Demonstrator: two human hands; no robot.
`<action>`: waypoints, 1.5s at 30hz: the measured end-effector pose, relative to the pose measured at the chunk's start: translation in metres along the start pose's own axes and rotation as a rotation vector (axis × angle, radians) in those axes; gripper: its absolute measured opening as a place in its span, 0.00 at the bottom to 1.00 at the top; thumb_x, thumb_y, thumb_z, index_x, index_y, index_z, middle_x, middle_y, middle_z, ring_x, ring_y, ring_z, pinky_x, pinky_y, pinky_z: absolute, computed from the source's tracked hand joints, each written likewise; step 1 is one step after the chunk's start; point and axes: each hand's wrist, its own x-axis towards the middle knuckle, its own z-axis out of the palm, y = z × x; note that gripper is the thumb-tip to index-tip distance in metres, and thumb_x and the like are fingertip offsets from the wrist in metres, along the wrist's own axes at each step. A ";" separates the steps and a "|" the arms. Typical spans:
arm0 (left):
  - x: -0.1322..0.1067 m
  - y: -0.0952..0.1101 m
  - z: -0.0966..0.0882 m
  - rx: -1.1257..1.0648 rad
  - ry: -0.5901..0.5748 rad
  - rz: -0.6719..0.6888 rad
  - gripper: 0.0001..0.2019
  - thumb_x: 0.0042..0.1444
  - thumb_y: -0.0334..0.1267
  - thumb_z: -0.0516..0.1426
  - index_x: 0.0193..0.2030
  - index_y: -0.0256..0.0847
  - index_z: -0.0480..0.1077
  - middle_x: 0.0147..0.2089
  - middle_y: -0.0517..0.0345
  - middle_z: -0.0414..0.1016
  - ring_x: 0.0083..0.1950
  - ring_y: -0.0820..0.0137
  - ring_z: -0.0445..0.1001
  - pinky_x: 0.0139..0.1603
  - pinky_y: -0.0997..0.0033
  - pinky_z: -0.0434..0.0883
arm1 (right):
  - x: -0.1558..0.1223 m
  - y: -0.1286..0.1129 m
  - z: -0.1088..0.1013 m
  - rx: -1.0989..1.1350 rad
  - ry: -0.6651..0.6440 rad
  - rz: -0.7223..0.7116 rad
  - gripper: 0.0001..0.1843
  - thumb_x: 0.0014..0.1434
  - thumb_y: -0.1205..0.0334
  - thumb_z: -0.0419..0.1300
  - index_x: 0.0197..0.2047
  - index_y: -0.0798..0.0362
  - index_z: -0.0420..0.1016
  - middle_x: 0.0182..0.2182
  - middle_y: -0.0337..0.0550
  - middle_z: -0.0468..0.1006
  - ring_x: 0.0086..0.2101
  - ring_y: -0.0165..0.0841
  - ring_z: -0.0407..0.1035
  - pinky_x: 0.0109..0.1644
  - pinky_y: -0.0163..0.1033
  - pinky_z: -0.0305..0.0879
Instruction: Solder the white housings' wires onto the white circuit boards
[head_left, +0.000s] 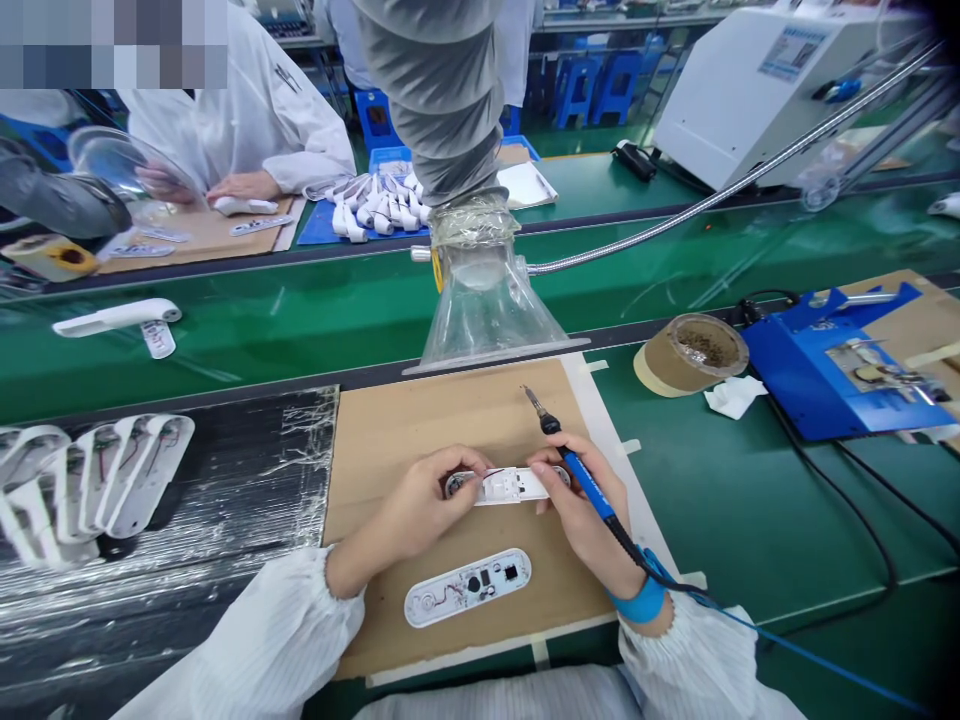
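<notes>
Between my two hands is a small white plastic housing [517, 485], held level just above the brown cardboard mat [397, 420]. My left hand [435, 500] pinches its left end, beside a dark wire. With thumb and fingertips, my right hand [589, 500] grips the right end. A blue-handled soldering iron [585, 482] also rests in my right hand, its bare tip pointing up and away to the left. Closer to me on the cardboard lies a long white rounded shell [469, 588] with red wires and black parts inside.
Several white shells [142, 475] lie on black wrapping at the left. A clear fume hood [487, 315] stands beyond the mat. To the right are a tape-roll tub [690, 355], a white tissue [735, 396] and a blue metal stand [840, 370]. Across the green belt [300, 340], a co-worker handles white parts.
</notes>
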 end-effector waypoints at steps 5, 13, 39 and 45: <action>0.000 -0.006 0.000 -0.146 0.011 0.029 0.22 0.66 0.34 0.57 0.66 0.46 0.65 0.51 0.56 0.84 0.52 0.66 0.83 0.53 0.62 0.79 | 0.000 0.001 0.000 0.018 0.005 0.001 0.16 0.69 0.49 0.69 0.56 0.45 0.76 0.41 0.39 0.84 0.26 0.30 0.77 0.32 0.38 0.81; 0.004 0.000 0.012 0.050 0.037 0.001 0.05 0.68 0.37 0.59 0.44 0.44 0.76 0.43 0.58 0.84 0.43 0.66 0.82 0.45 0.65 0.78 | -0.002 0.002 0.002 0.043 0.033 -0.006 0.16 0.68 0.52 0.70 0.56 0.45 0.76 0.41 0.39 0.85 0.28 0.32 0.80 0.34 0.40 0.82; -0.006 -0.017 0.008 -0.256 0.044 0.114 0.09 0.72 0.39 0.60 0.44 0.44 0.83 0.53 0.53 0.85 0.55 0.65 0.84 0.59 0.65 0.78 | 0.006 -0.001 0.003 0.112 0.113 -0.049 0.15 0.65 0.54 0.72 0.51 0.46 0.76 0.36 0.35 0.83 0.23 0.29 0.78 0.31 0.38 0.79; -0.005 -0.015 0.004 -0.217 -0.055 0.098 0.10 0.73 0.41 0.59 0.44 0.43 0.82 0.53 0.53 0.85 0.51 0.66 0.84 0.54 0.67 0.77 | 0.006 -0.003 0.003 0.130 0.111 -0.045 0.15 0.64 0.55 0.72 0.50 0.46 0.76 0.34 0.35 0.84 0.23 0.30 0.78 0.29 0.38 0.79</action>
